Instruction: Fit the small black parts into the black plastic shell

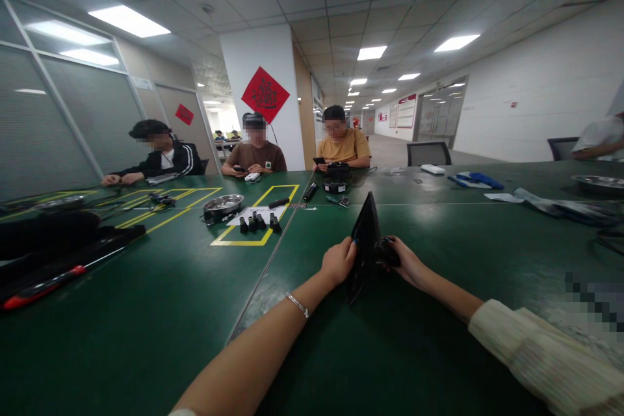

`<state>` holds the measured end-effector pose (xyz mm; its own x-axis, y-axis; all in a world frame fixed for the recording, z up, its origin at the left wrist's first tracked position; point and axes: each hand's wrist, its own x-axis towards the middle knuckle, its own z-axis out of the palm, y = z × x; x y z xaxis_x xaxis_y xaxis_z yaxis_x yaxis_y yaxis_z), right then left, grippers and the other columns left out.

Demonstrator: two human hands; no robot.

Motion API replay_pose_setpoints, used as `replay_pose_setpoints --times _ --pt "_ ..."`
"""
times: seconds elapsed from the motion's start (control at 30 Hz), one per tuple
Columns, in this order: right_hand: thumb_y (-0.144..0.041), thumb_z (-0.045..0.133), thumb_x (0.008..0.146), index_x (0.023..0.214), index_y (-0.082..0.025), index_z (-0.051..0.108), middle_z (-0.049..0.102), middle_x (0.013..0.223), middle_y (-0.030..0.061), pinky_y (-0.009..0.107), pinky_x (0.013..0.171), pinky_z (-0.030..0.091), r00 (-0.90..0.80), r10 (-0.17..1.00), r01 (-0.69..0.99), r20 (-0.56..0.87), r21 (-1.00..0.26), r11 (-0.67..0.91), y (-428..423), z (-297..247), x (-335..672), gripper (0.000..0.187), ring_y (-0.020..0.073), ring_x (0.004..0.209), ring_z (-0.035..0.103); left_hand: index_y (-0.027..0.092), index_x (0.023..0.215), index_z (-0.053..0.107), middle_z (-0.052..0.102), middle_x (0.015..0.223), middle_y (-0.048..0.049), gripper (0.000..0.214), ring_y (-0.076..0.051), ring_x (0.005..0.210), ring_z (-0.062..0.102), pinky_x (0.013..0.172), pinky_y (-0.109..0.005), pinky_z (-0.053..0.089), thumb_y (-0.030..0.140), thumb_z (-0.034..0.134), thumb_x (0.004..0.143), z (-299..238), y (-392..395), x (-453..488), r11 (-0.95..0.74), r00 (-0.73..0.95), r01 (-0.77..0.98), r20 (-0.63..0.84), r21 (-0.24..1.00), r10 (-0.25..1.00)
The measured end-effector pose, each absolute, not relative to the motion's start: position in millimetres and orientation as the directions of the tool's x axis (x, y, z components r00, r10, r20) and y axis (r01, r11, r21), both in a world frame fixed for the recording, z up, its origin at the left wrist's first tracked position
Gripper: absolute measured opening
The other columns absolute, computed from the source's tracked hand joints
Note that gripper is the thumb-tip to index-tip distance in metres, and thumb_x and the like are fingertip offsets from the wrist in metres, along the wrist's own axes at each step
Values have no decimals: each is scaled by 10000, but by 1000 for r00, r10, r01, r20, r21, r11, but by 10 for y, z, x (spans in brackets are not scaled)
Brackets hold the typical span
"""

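A thin, flat black panel [364,250] stands on edge in front of me, seen almost side-on, above or on the green table. My left hand [338,261] grips its left face, with the fingers closed at the edge and a bracelet on the wrist. On the other side, my right hand [407,262] is closed around a rounded black part [387,252] against the panel's right face. Whether that part is fixed to the panel, I cannot tell.
Several short black cylinders [252,223] stand on white paper inside yellow tape, near a metal bowl [223,207]. Pliers [337,200] lie beyond the panel. A red-handled screwdriver [46,287] is at left, blue gloves [475,180] at far right. Three people sit across the table [302,351].
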<state>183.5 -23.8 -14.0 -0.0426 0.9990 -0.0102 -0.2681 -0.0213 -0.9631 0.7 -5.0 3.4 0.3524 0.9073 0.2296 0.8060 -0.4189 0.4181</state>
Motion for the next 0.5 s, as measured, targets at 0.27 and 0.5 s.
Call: replay_pose_setpoints --times 0.27,0.5 --pt "-299 462 733 912 -210 435 543 724 0 221 411 384 -35 999 -277 -13 -961 -23 -188 -194 1847 202 140 561 536 215 934 481 614 890 -39 289 -181 828 570 693 -252 365 350 232 878 66 -73 8 -406 359 817 190 409 914" --pt "-287 450 748 897 -211 434 549 732 6 227 426 393 -36 999 -285 -25 -958 -34 -245 -123 1814 168 137 563 534 217 891 500 611 851 -31 452 -170 782 568 674 -253 386 449 113 881 48 -39 -10 -420 368 743 207 521 907"
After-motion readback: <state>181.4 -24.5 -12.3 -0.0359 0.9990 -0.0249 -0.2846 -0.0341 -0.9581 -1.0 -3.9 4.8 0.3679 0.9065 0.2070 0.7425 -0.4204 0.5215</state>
